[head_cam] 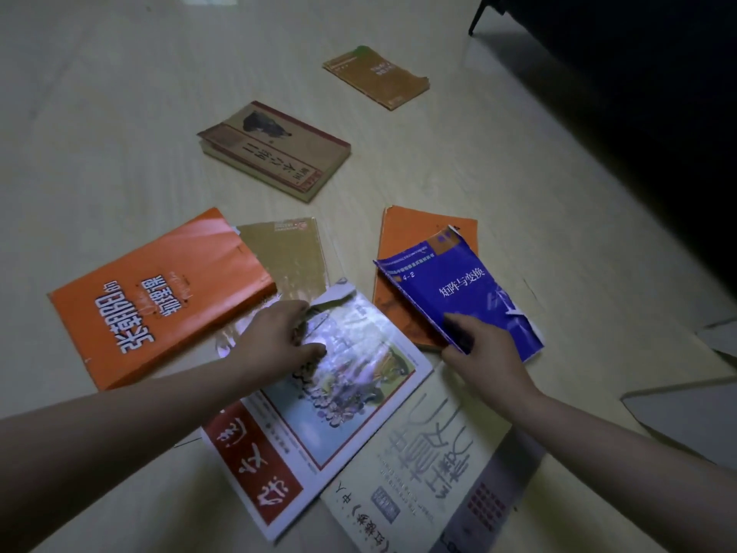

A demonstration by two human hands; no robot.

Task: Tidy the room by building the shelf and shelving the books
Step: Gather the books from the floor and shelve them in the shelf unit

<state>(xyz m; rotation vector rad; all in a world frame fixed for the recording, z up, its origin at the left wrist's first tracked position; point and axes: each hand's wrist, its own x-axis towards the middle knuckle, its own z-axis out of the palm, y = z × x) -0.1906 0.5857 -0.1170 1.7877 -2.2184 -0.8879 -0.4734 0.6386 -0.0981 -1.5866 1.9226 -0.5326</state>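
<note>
Pale floor (pixel 119 113), right hand (pixel 486 353) pinching tattered blue book (pixel 458 289), left hand (pixel 279 337) gripping glossy illustrated book (pixel 351 393) by its edge

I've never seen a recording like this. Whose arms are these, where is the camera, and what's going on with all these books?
No machine here: these are a person's two bare arms, filmed by one camera worn on their head, looking forward and down. Books lie scattered on a pale floor. The right hand grips a blue book, thumb on its cover, above a smaller orange book. The left hand grips the top edge of a picture-cover book, which overlaps a white book. A large orange book, a thick tan book and a brown book lie untouched.
</note>
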